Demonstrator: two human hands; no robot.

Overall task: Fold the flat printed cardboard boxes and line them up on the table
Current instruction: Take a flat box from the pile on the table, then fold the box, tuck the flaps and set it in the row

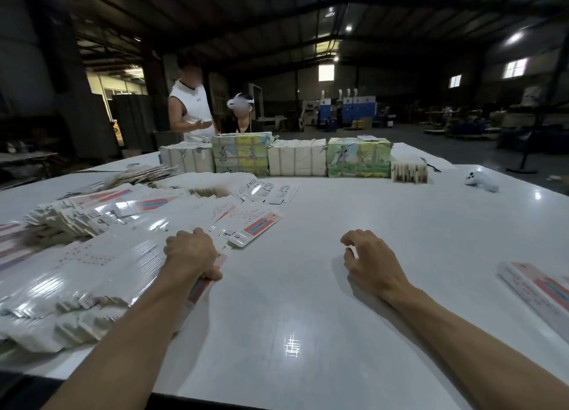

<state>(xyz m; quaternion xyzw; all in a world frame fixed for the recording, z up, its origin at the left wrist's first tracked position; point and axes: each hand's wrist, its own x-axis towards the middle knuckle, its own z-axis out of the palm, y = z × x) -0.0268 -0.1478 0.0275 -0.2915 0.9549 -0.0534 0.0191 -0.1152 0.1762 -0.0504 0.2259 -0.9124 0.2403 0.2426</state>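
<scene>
**On the table: folding barely begun**

Across the glossy white table (308, 302), most of the work lies undone. From 9 to 11 o'clock sprawls a big heap of flat white cardboard blanks with pink-and-blue print (101, 255), all unfolded. At 12 o'clock stand bundled white and green-printed stacks (295, 160) (seemingly no part of this run). At 3 o'clock only one white-and-pink box (535, 289) looks folded and set down. The left hand (192, 254) grips the edge of the heap's top blank (197, 288). The right hand (371, 257) hangs loosely curled, holding nothing.
</scene>
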